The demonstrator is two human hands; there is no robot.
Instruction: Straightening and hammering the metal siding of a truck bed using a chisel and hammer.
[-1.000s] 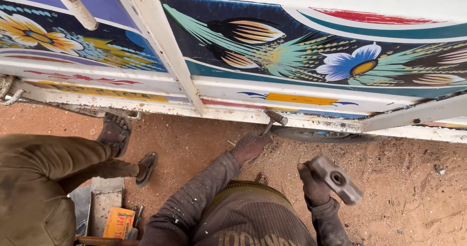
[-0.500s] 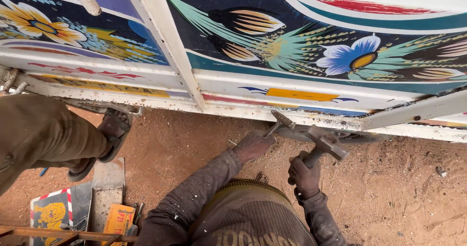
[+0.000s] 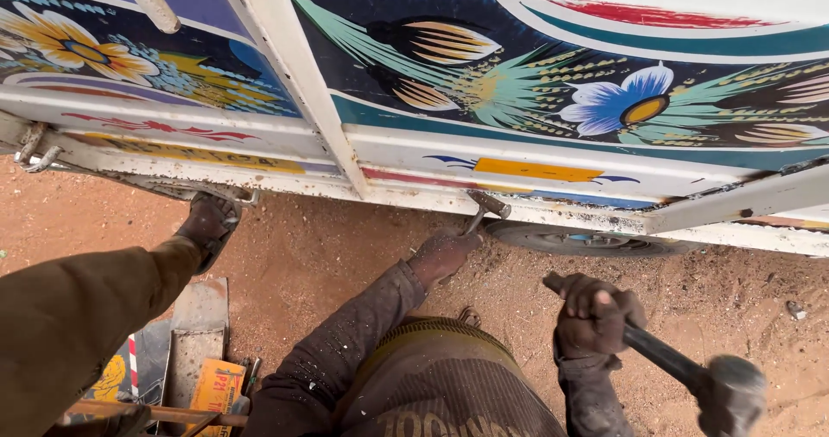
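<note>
My left hand (image 3: 445,256) grips a short metal chisel (image 3: 482,210) and holds its tip against the lower edge of a painted vehicle panel (image 3: 535,109) with flowers and feathers on it. Lower right, my right hand (image 3: 596,314) is closed around the handle of a heavy hammer (image 3: 732,389). The hammer head hangs low and to the right, well away from the chisel. My dusty dark sleeves and striped sweater fill the bottom middle.
Another person's leg in olive trousers (image 3: 78,316) with a sandalled foot (image 3: 207,223) stands at the left. A grey metal box (image 3: 194,338), an orange carton (image 3: 216,385) and a thin rod lie near it. A tyre (image 3: 587,240) shows under the panel on reddish sandy ground (image 3: 743,290).
The hammer went from raised, to meeting the chisel, and has now swung back down to the lower right. My left hand stayed on the chisel. The other person's leg shifted.
</note>
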